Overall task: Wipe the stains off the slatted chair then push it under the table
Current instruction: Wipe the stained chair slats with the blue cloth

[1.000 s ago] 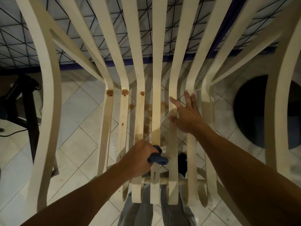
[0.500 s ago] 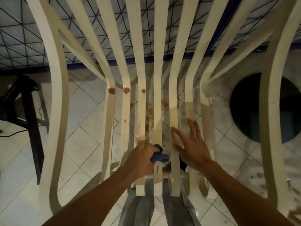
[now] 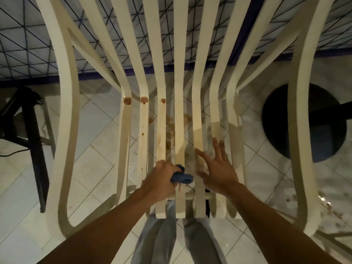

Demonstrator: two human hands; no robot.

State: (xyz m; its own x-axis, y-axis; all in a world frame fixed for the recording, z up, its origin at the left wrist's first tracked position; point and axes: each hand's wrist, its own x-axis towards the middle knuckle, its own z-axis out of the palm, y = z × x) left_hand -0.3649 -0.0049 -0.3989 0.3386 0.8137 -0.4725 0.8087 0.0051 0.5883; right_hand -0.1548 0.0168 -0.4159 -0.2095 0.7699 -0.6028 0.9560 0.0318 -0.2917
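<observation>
The left hand (image 3: pixel 162 180) was curled tight round a bunched blue cloth (image 3: pixel 182 177), which was pressed on the middle seat slats near their front ends. Just beside it, the right hand (image 3: pixel 217 168) was held open with fingers spread over the next slats; whether the palm was bearing down could not be told.

Several risks were judged from this. The cloth was bunched small, so brown streaks might be smeared along a slat rather than lifted. The gaps between slats were wide enough for a fold of cloth or a fingertip to be caught in them. The darkest stains (image 3: pixel 127 100) were seen well away from the cloth, in the crease where seat meets back, and could be missed in that tight corner. If weight were leaned on the front edge, the chair (image 3: pixel 179 119) might be tipped or slid on the tiled floor (image 3: pixel 91 149), which looked wet at the right.

The chair stood on the floor between the person and the table (image 3: pixel 28 44). Its slats, and so its long axis, were laid from the person straight away toward the table, then bent up into the back. It therefore appeared to be faced toward the person, its back to the table, so a turn would probably be needed before it was pushed under.
</observation>
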